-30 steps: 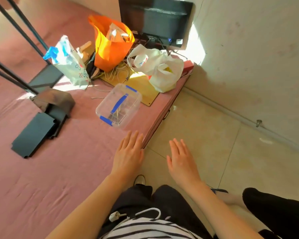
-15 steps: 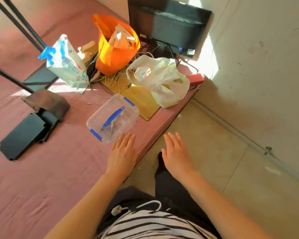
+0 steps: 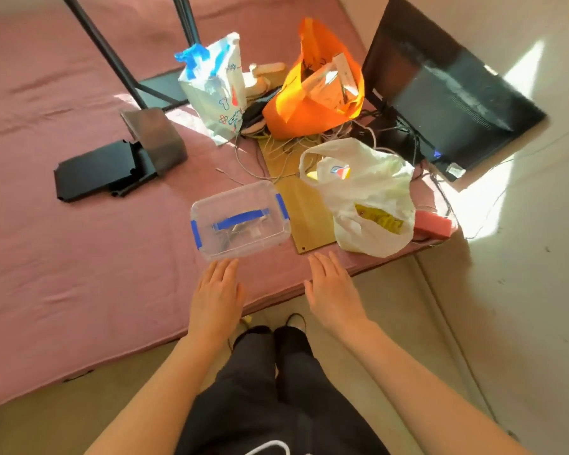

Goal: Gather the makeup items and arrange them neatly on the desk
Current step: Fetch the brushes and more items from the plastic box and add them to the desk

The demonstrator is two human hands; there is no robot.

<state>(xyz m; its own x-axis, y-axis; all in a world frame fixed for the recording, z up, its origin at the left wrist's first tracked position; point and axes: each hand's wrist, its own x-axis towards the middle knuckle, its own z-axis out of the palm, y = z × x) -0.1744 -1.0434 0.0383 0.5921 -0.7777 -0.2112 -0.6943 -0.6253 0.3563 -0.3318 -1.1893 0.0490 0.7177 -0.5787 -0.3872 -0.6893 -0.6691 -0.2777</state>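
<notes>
A clear plastic box [image 3: 240,221] with blue latches and a blue handle sits on the pink mattress [image 3: 79,257]; small dark items show dimly through its lid. My left hand [image 3: 216,295] hovers flat just below the box's near edge, fingers straight, holding nothing. My right hand [image 3: 332,290] is stretched out beside it, to the right of the box near the mattress edge, fingers straight and also holding nothing. Neither hand touches the box.
Behind the box stand a white printed bag [image 3: 216,90], an orange bag [image 3: 312,96] and a white plastic bag [image 3: 365,195] on a brown board [image 3: 304,221]. A black monitor [image 3: 447,93] leans on the wall. Black stand parts [image 3: 102,169] lie left. Tiled floor lies right.
The view has swung so the box now lies straight ahead. Both hands have come forward toward the box and spread apart, still flat and holding nothing.
</notes>
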